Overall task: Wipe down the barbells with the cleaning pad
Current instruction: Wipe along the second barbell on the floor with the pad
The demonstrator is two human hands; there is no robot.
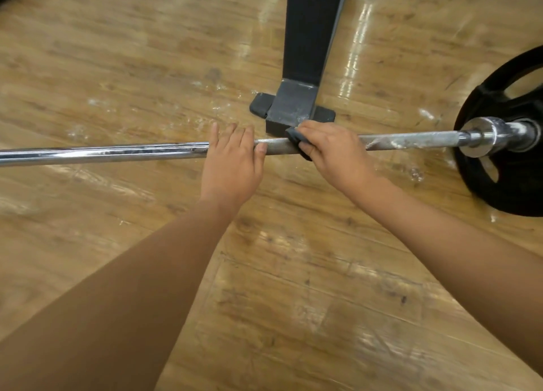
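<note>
**Pad on the shaft, bar barely braced**

Barbell [117, 152] sits low over the floor. Right hand [332, 149] clamps the cleaning pad [295, 137] round the shaft. Left hand [232, 161] lies flat across it, fingers straight. Likely risk: the bar rolls under the stroke, since that hand only rests.

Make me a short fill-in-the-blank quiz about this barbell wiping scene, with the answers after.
1. The right hand presses the cleaning pad against the barbell, above a ____ floor.
2. The left hand rests on the barbell to the pad's ____.
3. The black weight plate sits at the barbell's ____ end.
Answers: wooden; left; right.
</note>
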